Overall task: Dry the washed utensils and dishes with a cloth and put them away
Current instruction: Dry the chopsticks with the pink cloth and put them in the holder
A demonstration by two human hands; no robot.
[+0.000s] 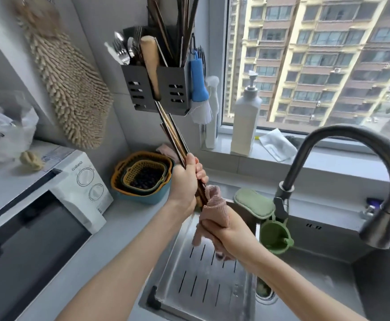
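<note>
My left hand grips a bundle of dark chopsticks near their lower part. They point up and left toward the black wall-mounted utensil holder. My right hand holds a pink cloth wrapped around the chopsticks' lower ends, just below my left hand. The holder is packed with more chopsticks, forks, spoons and a wooden handle. Both hands are above the sink's metal drain tray.
A curved grey faucet arches over the sink on the right. A green sponge and green hanging strainer sit at the sink edge. Stacked colander bowls and a white microwave stand left. A soap bottle is on the windowsill.
</note>
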